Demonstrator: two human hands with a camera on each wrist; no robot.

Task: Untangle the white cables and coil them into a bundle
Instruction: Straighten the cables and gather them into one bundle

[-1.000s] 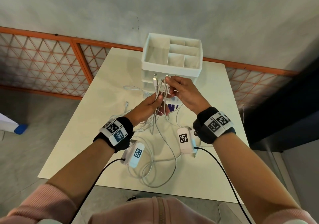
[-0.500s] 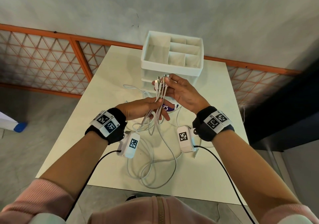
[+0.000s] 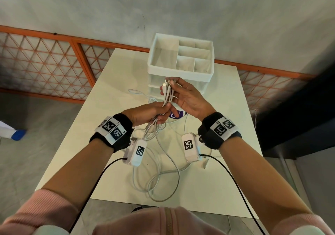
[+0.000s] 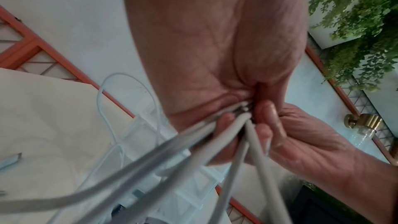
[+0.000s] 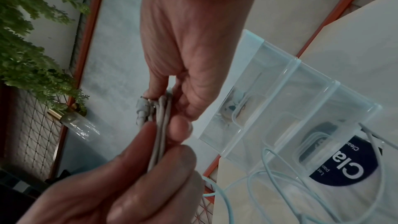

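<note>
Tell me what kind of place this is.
Probably a balcony or terrace: a small table stands by an orange lattice railing and a concrete wall, with green plants hanging nearby.

head: even soft daylight, sharp, wide-angle bowing at edges, dark vignette at right edge | left wrist: dim, bluish cast, white cables (image 4: 150, 168) blurred in foreground | right wrist: dim, left hand (image 5: 112, 185) out of focus, faint sheen seen on clear organizer (image 5: 290, 101)
</note>
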